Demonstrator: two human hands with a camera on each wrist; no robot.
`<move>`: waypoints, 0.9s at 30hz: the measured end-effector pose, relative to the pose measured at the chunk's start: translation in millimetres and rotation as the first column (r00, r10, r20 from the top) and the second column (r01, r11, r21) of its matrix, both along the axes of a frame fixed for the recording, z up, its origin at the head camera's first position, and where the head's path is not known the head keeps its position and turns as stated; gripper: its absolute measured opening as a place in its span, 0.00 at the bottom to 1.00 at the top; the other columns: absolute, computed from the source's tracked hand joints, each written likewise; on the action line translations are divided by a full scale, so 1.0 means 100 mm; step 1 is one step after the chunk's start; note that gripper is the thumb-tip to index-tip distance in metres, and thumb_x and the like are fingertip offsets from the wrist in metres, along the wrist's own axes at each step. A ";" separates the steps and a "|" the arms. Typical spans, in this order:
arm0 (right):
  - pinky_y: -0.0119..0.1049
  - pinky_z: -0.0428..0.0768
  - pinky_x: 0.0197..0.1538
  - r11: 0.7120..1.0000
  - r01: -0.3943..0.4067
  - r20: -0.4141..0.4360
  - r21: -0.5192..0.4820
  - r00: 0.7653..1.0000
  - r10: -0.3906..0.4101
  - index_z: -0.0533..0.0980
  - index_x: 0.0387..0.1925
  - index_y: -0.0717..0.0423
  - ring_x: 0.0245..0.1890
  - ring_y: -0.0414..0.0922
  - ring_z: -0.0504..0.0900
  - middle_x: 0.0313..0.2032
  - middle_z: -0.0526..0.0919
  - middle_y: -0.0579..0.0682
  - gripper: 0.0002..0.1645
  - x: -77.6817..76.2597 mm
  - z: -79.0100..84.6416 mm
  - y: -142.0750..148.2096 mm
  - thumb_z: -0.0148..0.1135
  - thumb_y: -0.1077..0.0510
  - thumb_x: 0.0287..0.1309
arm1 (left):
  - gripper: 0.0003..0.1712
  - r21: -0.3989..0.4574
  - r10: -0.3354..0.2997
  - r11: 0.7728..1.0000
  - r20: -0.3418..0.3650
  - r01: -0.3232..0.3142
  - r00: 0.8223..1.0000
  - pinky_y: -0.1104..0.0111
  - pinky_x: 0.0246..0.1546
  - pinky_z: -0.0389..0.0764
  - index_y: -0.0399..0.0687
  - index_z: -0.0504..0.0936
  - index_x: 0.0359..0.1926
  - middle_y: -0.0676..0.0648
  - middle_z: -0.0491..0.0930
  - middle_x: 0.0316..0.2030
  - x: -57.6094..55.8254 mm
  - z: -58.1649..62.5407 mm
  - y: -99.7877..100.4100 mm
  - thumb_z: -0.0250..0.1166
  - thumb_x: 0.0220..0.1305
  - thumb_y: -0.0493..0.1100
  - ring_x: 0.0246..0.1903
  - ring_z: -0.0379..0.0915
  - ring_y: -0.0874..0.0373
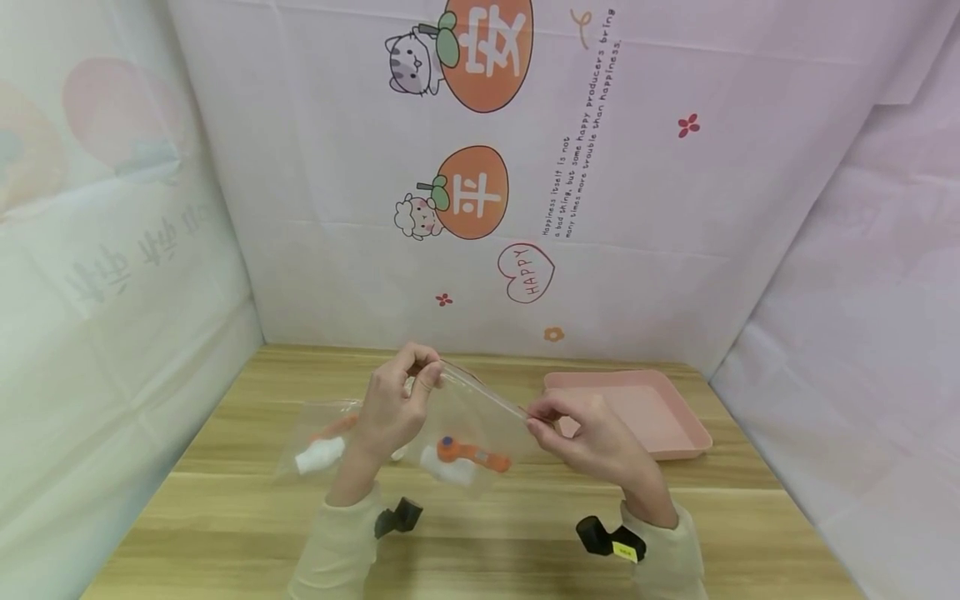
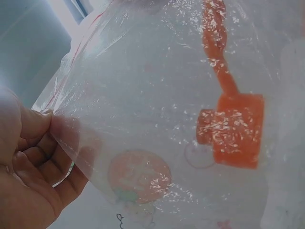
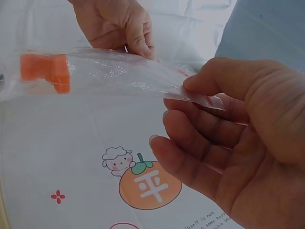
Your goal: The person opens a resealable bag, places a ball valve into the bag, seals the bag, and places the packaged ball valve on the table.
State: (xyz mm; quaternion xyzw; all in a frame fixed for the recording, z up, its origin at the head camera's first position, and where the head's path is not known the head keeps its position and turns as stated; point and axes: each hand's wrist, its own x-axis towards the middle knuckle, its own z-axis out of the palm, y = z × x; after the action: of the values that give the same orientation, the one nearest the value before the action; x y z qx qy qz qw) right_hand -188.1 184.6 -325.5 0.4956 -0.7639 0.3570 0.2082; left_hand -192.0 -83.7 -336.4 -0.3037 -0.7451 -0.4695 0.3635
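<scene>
A clear zip-lock bag [image 1: 487,417] with a red line along its mouth hangs stretched between both hands over the wooden table. My left hand [image 1: 392,404] pinches one top corner between thumb and finger. At the opposite corner, my right hand [image 1: 592,435] pinches the bag's edge, its other fingers loosely curled below in the right wrist view. Inside lies an orange plastic piece [image 1: 491,459] with a slim handle and a blocky round head. A white item [image 1: 450,467] is beside it in the bag. The orange piece [image 2: 238,131] shows large through the film in the left wrist view.
On the left of the wooden table [image 1: 247,508] lies another clear bag with an orange piece and a white item [image 1: 321,456], partly behind the left arm. A shallow pink tray [image 1: 675,400] sits at the back right. Printed white cloth [image 1: 337,283] encloses the back and sides.
</scene>
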 end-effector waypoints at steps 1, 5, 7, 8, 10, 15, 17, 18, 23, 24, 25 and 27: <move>0.21 0.79 0.34 1.000 0.002 -0.001 0.001 1.000 -0.002 0.80 0.32 0.54 0.28 0.34 0.80 0.25 0.80 0.42 0.12 0.00 0.00 0.01 0.67 0.73 0.50 | 0.05 0.002 0.002 1.000 -0.002 -0.002 1.000 0.72 0.27 0.76 0.38 0.75 0.36 0.46 0.80 0.24 0.00 0.00 0.00 0.60 0.64 0.27 0.25 0.77 0.55; 0.21 0.79 0.33 1.000 0.005 0.005 0.010 1.000 -0.005 0.79 0.33 0.54 0.27 0.32 0.79 0.25 0.80 0.41 0.12 0.01 0.01 0.04 0.66 0.73 0.51 | 0.04 0.008 0.008 1.000 0.000 -0.008 1.000 0.70 0.27 0.76 0.38 0.75 0.35 0.46 0.80 0.24 0.00 0.00 0.00 0.60 0.64 0.27 0.25 0.78 0.53; 0.21 0.78 0.33 1.000 0.011 0.007 0.012 1.000 -0.011 0.79 0.33 0.53 0.27 0.32 0.79 0.25 0.79 0.41 0.12 0.01 0.02 0.06 0.66 0.73 0.52 | 0.04 0.010 0.008 1.000 0.000 -0.008 1.000 0.71 0.27 0.76 0.38 0.75 0.35 0.46 0.80 0.24 0.00 0.00 0.01 0.60 0.64 0.27 0.25 0.78 0.54; 0.21 0.78 0.34 1.000 0.014 0.010 0.014 1.000 -0.014 0.79 0.33 0.53 0.27 0.32 0.79 0.24 0.79 0.41 0.12 0.01 0.02 0.07 0.66 0.73 0.52 | 0.04 0.011 0.009 1.000 0.002 -0.009 1.000 0.71 0.27 0.76 0.38 0.75 0.35 0.46 0.80 0.24 0.00 0.01 0.01 0.60 0.65 0.27 0.25 0.78 0.54; 0.21 0.78 0.34 1.000 0.023 0.016 0.017 1.000 -0.023 0.80 0.34 0.53 0.27 0.32 0.79 0.24 0.79 0.40 0.12 0.02 0.03 0.09 0.66 0.72 0.52 | 0.04 0.012 0.008 1.000 0.002 -0.008 1.000 0.73 0.28 0.75 0.38 0.75 0.35 0.45 0.80 0.24 0.00 0.00 0.01 0.60 0.64 0.27 0.26 0.77 0.56; 0.22 0.79 0.35 0.999 0.035 0.016 0.028 0.999 -0.035 0.80 0.35 0.52 0.28 0.31 0.80 0.25 0.80 0.39 0.13 0.01 0.04 0.13 0.66 0.72 0.52 | 0.05 0.012 0.007 1.000 -0.002 -0.006 1.000 0.74 0.28 0.75 0.38 0.75 0.36 0.45 0.81 0.24 0.00 -0.01 0.01 0.60 0.64 0.26 0.26 0.77 0.58; 0.23 0.80 0.35 0.999 0.037 0.007 0.029 0.999 -0.037 0.80 0.35 0.50 0.28 0.31 0.80 0.25 0.81 0.39 0.15 0.01 0.04 0.15 0.67 0.72 0.52 | 0.05 0.012 0.008 1.000 -0.004 -0.008 1.000 0.74 0.28 0.75 0.38 0.75 0.36 0.46 0.80 0.24 0.00 -0.01 0.00 0.60 0.64 0.27 0.26 0.77 0.58; 0.23 0.80 0.36 0.999 0.035 0.002 0.027 0.999 -0.035 0.80 0.35 0.50 0.28 0.31 0.80 0.25 0.81 0.39 0.15 0.00 0.04 0.15 0.67 0.73 0.51 | 0.05 0.013 0.008 1.000 -0.005 -0.008 1.000 0.74 0.29 0.75 0.38 0.75 0.36 0.46 0.80 0.25 0.00 -0.01 0.00 0.60 0.64 0.26 0.26 0.77 0.58; 0.22 0.80 0.35 1.000 0.017 0.006 0.017 1.000 -0.017 0.79 0.33 0.52 0.27 0.32 0.80 0.25 0.82 0.41 0.15 0.00 0.05 0.17 0.67 0.74 0.51 | 0.05 0.020 0.007 1.000 -0.020 -0.007 1.000 0.75 0.30 0.76 0.37 0.75 0.35 0.47 0.80 0.25 -0.01 -0.01 -0.01 0.60 0.63 0.26 0.26 0.77 0.57; 0.22 0.80 0.35 1.000 0.014 0.010 0.015 1.000 -0.014 0.79 0.33 0.52 0.27 0.32 0.80 0.24 0.82 0.41 0.14 0.00 0.05 0.17 0.67 0.74 0.51 | 0.05 0.023 0.008 1.000 -0.024 -0.008 1.000 0.75 0.30 0.76 0.37 0.75 0.35 0.47 0.80 0.25 -0.01 -0.01 -0.01 0.60 0.63 0.25 0.26 0.77 0.57; 0.21 0.80 0.34 1.000 0.014 0.014 0.015 1.000 -0.014 0.79 0.33 0.52 0.27 0.32 0.81 0.25 0.82 0.41 0.14 0.00 0.05 0.18 0.67 0.74 0.51 | 0.05 0.025 0.010 1.000 -0.027 -0.009 1.000 0.76 0.30 0.76 0.36 0.75 0.35 0.46 0.80 0.25 -0.01 0.00 -0.01 0.60 0.63 0.25 0.26 0.77 0.57; 0.21 0.80 0.35 1.000 0.018 0.018 0.014 1.000 -0.018 0.79 0.33 0.52 0.27 0.32 0.81 0.25 0.82 0.41 0.14 0.00 0.05 0.18 0.67 0.74 0.51 | 0.05 0.027 0.013 1.000 -0.032 -0.012 0.999 0.77 0.30 0.75 0.36 0.75 0.35 0.46 0.80 0.25 -0.01 0.01 -0.01 0.60 0.63 0.25 0.26 0.77 0.57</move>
State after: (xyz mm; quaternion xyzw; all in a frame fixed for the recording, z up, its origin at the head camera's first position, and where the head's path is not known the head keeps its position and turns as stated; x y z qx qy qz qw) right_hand -188.3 202.7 -320.4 0.4868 -0.7727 0.3542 0.2012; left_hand -192.7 -84.5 -335.7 -0.3016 -0.7347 -0.4722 0.3824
